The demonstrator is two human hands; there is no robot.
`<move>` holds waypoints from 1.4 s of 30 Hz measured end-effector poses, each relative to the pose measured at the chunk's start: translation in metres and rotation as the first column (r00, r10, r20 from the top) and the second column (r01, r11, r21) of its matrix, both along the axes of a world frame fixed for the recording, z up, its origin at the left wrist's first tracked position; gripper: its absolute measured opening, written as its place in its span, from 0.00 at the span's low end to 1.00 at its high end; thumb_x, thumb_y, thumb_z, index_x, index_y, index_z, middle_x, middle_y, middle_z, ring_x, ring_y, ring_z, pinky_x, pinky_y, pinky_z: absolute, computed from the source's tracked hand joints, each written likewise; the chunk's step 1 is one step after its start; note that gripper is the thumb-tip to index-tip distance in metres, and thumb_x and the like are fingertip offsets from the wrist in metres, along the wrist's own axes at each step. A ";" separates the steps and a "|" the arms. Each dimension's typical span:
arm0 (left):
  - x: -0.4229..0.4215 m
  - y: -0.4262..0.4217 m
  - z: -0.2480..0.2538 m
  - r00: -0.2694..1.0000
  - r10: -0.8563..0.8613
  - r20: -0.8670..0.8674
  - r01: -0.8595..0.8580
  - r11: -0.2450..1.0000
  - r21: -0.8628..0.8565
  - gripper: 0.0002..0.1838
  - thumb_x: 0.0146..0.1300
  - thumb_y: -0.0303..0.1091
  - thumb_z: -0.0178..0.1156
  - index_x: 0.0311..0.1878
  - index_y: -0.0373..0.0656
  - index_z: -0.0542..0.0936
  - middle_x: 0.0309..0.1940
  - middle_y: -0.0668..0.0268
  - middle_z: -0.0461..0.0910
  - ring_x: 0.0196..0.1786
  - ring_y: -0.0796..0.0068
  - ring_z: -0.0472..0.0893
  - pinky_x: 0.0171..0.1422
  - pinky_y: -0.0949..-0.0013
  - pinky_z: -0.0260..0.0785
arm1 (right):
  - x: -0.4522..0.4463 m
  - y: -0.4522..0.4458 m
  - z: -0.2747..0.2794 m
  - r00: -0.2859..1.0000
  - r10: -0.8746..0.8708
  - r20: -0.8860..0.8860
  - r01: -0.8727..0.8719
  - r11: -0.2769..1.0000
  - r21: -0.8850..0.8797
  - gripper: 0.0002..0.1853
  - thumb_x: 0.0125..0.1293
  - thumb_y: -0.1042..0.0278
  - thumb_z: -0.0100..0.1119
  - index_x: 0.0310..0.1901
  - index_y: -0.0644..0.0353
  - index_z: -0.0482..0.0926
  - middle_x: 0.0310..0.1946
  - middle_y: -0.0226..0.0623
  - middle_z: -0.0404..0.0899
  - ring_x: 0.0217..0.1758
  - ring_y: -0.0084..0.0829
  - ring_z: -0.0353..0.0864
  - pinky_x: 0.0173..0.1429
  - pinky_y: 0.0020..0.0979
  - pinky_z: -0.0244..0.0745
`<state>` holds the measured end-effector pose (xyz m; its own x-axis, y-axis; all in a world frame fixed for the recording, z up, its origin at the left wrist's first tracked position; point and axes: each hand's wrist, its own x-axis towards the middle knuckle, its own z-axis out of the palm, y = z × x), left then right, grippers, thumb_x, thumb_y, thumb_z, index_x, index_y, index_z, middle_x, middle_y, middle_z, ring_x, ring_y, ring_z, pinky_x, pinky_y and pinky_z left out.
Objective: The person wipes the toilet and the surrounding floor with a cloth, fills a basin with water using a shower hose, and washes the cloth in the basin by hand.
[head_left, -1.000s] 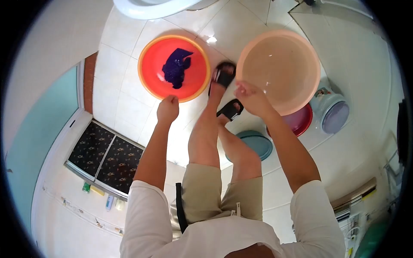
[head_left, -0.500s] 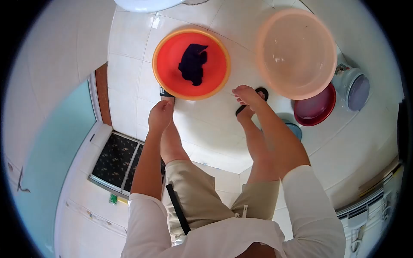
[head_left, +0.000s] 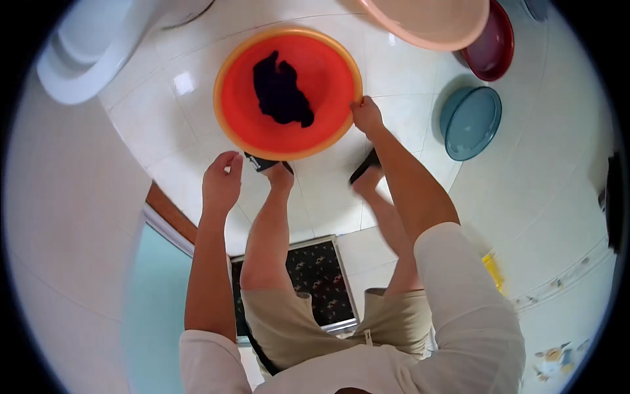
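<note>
A red-orange basin (head_left: pixel 328 72) with a yellow rim stands on the tiled floor in front of me. Inside it lies a crumpled dark cloth (head_left: pixel 281 90), left of the middle. My right hand (head_left: pixel 367 117) grips the basin's rim at its right side. Near the lower left of the rim is my left hand (head_left: pixel 223 178), apart from the basin. Its fingers are curled, with thumb and forefinger close around a small gap, and nothing shows in them.
A peach basin (head_left: pixel 433 26) stands at the top right, with a dark red basin (head_left: pixel 492 49) beside it. A teal basin (head_left: pixel 474 123) is below them. White sanitary ware (head_left: pixel 85 59) fills the upper left. A dark patterned mat (head_left: pixel 321 276) lies between my legs.
My right hand has moved onto the red-orange basin's rim and closed on it. The view has turned, so the peach basin now sits at the top edge and the teal basin shows whole.
</note>
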<state>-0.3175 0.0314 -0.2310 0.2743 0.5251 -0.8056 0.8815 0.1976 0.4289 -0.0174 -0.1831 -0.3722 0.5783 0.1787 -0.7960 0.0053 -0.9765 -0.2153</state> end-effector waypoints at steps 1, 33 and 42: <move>0.006 0.004 0.002 0.999 -0.025 0.021 0.025 1.000 0.006 0.17 0.69 0.43 0.56 0.49 0.40 0.80 0.35 0.62 0.83 0.30 0.71 0.82 0.38 0.66 0.72 | 0.000 -0.009 0.004 0.999 -0.041 -0.009 0.041 0.999 -0.031 0.21 0.64 0.54 0.53 0.47 0.66 0.75 0.43 0.57 0.81 0.50 0.52 0.80 0.52 0.45 0.75; 0.275 -0.168 -0.194 0.663 -0.749 0.020 0.723 0.646 0.245 0.23 0.60 0.47 0.59 0.48 0.35 0.78 0.51 0.42 0.79 0.54 0.44 0.79 0.59 0.54 0.72 | 0.038 -0.091 -0.069 0.864 -0.430 0.261 0.307 0.862 0.405 0.24 0.62 0.46 0.60 0.45 0.62 0.83 0.43 0.55 0.81 0.53 0.50 0.79 0.59 0.41 0.72; 0.317 -0.138 -0.175 0.604 -0.723 0.335 0.598 0.689 0.410 0.15 0.61 0.41 0.60 0.37 0.37 0.82 0.34 0.56 0.82 0.36 0.59 0.81 0.45 0.61 0.74 | 0.063 -0.062 -0.088 0.734 -0.639 0.230 0.397 0.679 0.618 0.18 0.63 0.55 0.60 0.44 0.63 0.82 0.40 0.52 0.83 0.46 0.50 0.82 0.52 0.44 0.76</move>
<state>-0.0007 -0.1070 -0.4064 0.9042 0.2017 -0.3765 0.4246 -0.5214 0.7402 0.0455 -0.2453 -0.4605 0.9341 0.0404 -0.3548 -0.2647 -0.5884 -0.7640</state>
